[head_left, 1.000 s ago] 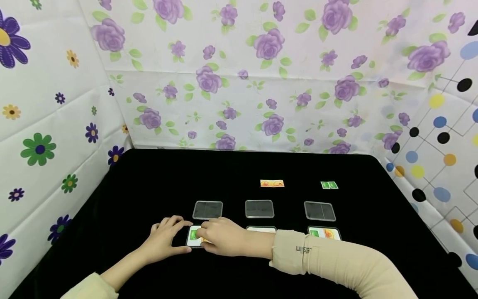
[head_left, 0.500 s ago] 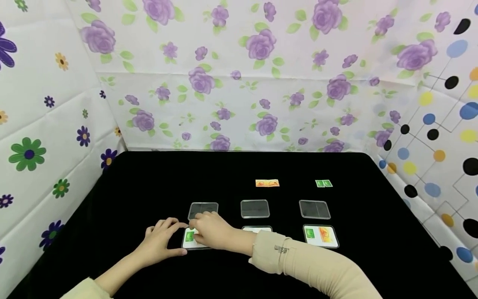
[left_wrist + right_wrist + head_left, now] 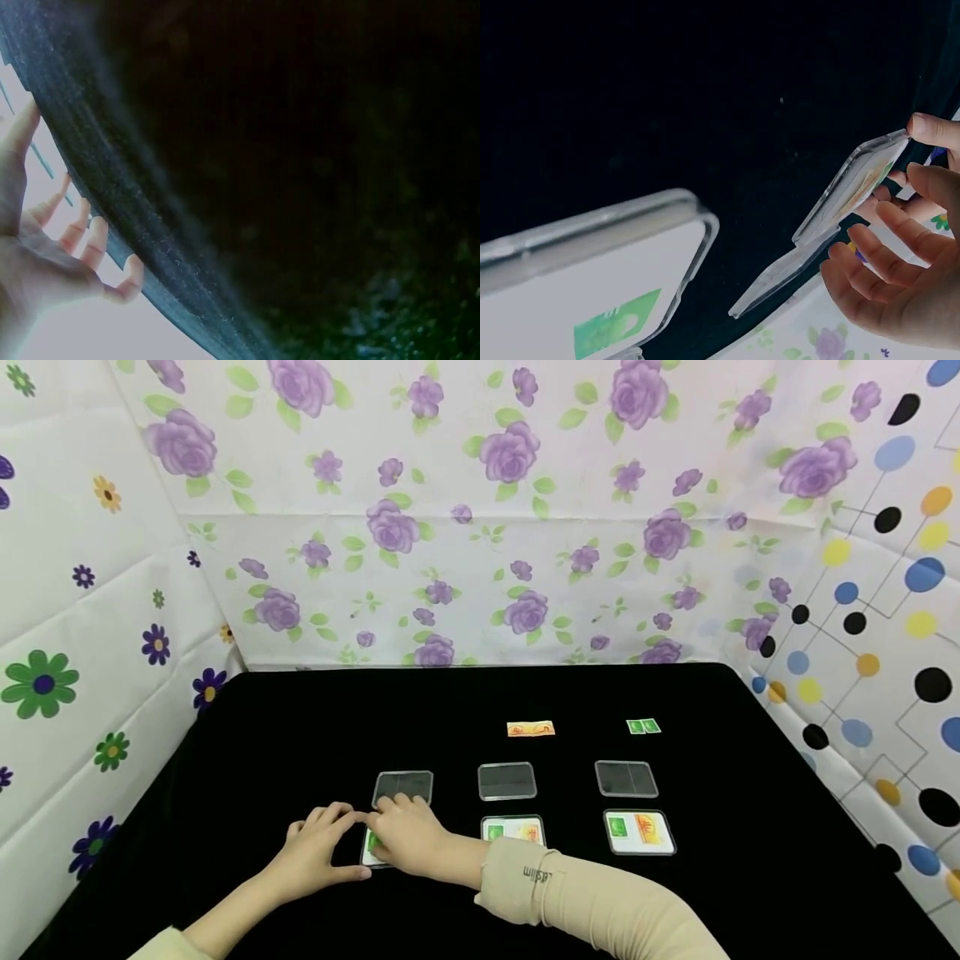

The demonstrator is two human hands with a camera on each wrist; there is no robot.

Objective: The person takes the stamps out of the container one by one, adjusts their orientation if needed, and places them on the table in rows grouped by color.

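Work has seemingly shifted to the near-left case's (image 3: pixel 367 858) green stamp (image 3: pixel 372 842) beneath my right hand (image 3: pixel 411 839), grip unclear, left hand (image 3: pixel 310 852) loosely spread.

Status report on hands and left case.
Left hand at edge of left case. Right hand over it, grip unclear. Head view: right sleeve partly hides middle case.

- Free passage: surface's (image 3: pixel 307 722) far-left corner, right edge.
- Left hand (image 3: pixel 315 858), right hand (image 3: pixel 408 835) crowd the left case (image 3: pixel 368 855).
- Right sleeve (image 3: pixel 600 895) blocks middle case (image 3: pixel 514 828) from near edge.
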